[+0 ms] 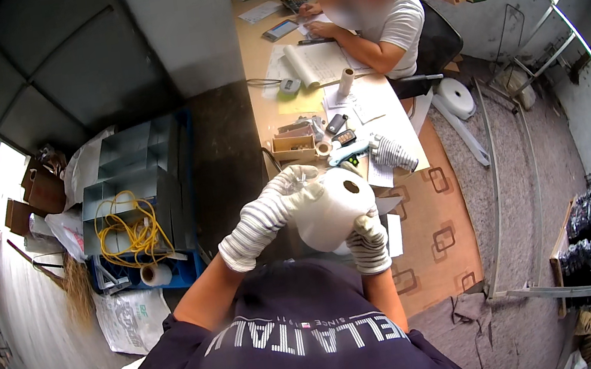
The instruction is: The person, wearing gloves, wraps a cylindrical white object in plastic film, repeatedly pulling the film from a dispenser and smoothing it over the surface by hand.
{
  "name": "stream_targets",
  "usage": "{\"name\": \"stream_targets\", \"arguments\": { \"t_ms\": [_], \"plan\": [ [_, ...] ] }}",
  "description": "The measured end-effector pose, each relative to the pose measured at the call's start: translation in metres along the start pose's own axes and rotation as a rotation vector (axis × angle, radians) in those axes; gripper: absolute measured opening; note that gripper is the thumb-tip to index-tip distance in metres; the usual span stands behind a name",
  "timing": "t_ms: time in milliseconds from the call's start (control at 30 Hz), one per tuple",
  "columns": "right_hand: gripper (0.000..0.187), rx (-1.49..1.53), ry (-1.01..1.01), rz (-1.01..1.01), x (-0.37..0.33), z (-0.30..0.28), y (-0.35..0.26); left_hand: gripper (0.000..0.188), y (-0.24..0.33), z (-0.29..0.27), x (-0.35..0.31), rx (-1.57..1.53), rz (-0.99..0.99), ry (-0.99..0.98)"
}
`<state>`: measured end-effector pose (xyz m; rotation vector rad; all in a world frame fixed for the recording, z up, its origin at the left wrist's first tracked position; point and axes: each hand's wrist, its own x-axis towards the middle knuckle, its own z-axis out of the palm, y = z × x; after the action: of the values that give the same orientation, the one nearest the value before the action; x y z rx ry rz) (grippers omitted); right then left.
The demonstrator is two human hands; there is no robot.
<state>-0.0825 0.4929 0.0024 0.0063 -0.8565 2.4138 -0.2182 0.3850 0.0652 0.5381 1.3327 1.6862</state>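
In front of my chest I hold a thick white roll with a round core hole on its upper end. It looks like wound plastic film or thin foam; which one, I cannot tell. My left hand, in a grey-and-white striped work glove, grips the roll's upper left side, fingers bent at its rim. From the right and below, my gloved right hand clasps the roll, its fingertips on the near side. Just beyond the roll, another striped glove lies on the desk beside a light-blue tool.
Across the desk a seated person leans over papers. A small wooden box, a cardboard tube and an open notebook lie there. Metal trays with a yellow cable stand left; another white roll sits on the floor right.
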Motion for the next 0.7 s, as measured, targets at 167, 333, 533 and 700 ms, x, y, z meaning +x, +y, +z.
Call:
{"name": "stream_targets", "arguments": {
  "t_ms": [167,333,533,700],
  "plan": [
    [0.047,0.022,-0.02,0.0,-0.005,0.002,0.003,0.008,-0.023,-0.006,0.007,0.087,0.041,0.071],
    [0.064,-0.035,0.059,0.116,-0.007,0.014,0.003,0.013,-0.045,-0.014,0.025,0.508,0.204,0.242],
    [0.068,0.089,0.086,0.295,-0.023,0.007,0.012,0.011,-0.042,-0.021,0.031,0.469,0.24,0.272],
    [0.071,0.035,0.013,0.279,-0.022,0.019,0.003,0.012,-0.026,-0.007,0.026,0.429,0.305,0.307]
  ]
}}
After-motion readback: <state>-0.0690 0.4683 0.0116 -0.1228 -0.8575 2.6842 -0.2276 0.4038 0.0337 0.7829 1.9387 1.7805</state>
